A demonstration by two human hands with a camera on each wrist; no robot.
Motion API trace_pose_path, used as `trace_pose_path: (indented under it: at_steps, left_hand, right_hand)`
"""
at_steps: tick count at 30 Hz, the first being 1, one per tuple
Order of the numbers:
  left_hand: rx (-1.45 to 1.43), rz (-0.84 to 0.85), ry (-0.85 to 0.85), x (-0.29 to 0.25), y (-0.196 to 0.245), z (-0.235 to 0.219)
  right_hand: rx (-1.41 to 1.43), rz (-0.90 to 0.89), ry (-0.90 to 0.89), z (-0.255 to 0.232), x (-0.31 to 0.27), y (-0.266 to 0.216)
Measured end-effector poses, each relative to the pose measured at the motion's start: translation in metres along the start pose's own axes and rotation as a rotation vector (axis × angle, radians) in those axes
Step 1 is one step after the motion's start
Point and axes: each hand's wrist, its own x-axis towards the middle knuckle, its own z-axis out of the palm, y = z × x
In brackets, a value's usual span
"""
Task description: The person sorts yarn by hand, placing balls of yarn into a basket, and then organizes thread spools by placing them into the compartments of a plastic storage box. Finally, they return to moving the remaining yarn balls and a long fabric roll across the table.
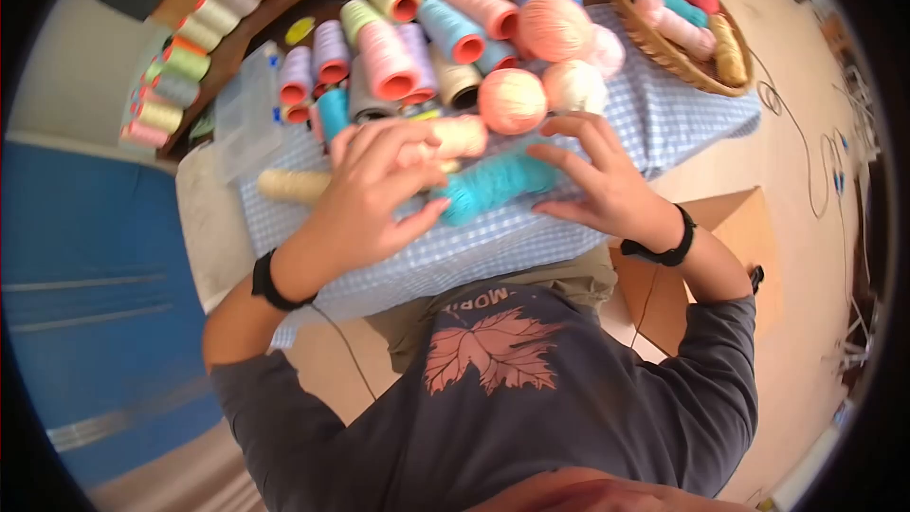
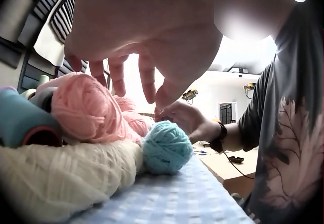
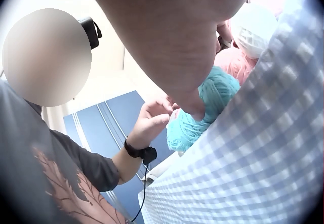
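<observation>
A turquoise skein of yarn (image 1: 498, 185) lies crosswise near the front edge of the cloth-covered table, between my two hands. My left hand (image 1: 370, 185) hovers at its left end, fingers spread loosely over a peach skein (image 1: 462, 136). In the left wrist view those fingers hang down with nothing gripped. My right hand (image 1: 607, 185) is at the skein's right end, fingers and thumb apart on either side; the right wrist view shows its thumb (image 3: 195, 107) against the turquoise yarn. Left of my left hand, a cream skein (image 1: 289, 186) is partly covered by it.
Several thread cones (image 1: 387, 62) stand and lean behind the skeins. Yarn balls, including a peach ball (image 1: 513, 101) and a white ball (image 1: 576, 85), sit right of them. A wicker basket (image 1: 664, 52) with skeins is at the back right, a clear plastic box (image 1: 248, 114) at the left.
</observation>
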Motion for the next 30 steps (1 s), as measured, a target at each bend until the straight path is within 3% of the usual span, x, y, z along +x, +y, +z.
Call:
trace_pose_path:
  at_steps: [2, 5, 8, 9, 10, 12, 15, 17, 18, 20, 24, 27, 30]
  left_hand:
    - [0.002, -0.001, -0.039, 0.004, 0.01, -0.003]
    - [-0.006, 0.051, -0.029, 0.009, 0.017, -0.002]
    - [0.001, 0.058, -0.028, 0.019, 0.016, -0.008]
    - [-0.017, 0.065, -0.018, 0.024, 0.018, -0.009]
    - [-0.015, 0.072, -0.024, 0.031, 0.02, -0.011]
    - [-0.058, 0.101, 0.004, 0.051, 0.026, -0.014]
    - [-0.078, 0.214, -0.011, 0.091, 0.032, -0.009]
    - [-0.092, 0.265, 0.002, 0.121, 0.037, 0.002]
    - [-0.104, 0.31, 0.016, 0.136, 0.041, 0.008]
    - [-0.116, 0.346, 0.049, 0.164, 0.046, 0.022]
    - [-0.185, 0.353, 0.053, 0.203, 0.042, 0.059]
    - [-0.203, 0.238, -0.012, 0.217, 0.043, 0.072]
    - [-0.205, 0.14, -0.065, 0.226, 0.039, 0.076]
  right_hand:
    - [-0.006, 0.046, -0.013, -0.01, -0.005, 0.003]
    - [-0.022, 0.179, 0.168, -0.036, -0.01, 0.024]
    - [-0.358, 0.221, 0.413, -0.086, -0.012, 0.085]
    - [-0.281, 0.3, 0.47, -0.103, -0.015, 0.102]
    - [-0.45, 0.337, 0.435, -0.125, -0.023, 0.126]
    - [-0.49, 0.56, 0.367, -0.153, -0.041, 0.166]
    - [-0.603, 0.604, 0.235, -0.176, -0.061, 0.22]
    - [-0.464, 0.621, 0.06, -0.179, -0.058, 0.232]
    - [-0.469, 0.623, 0.066, -0.181, -0.054, 0.241]
    - [-0.348, 0.812, -0.254, -0.182, -0.043, 0.251]
    - [-0.441, 0.832, -0.168, -0.17, -0.046, 0.267]
    - [-0.394, 0.843, -0.133, -0.16, -0.042, 0.263]
    - [-0.311, 0.955, -0.097, -0.161, -0.023, 0.226]
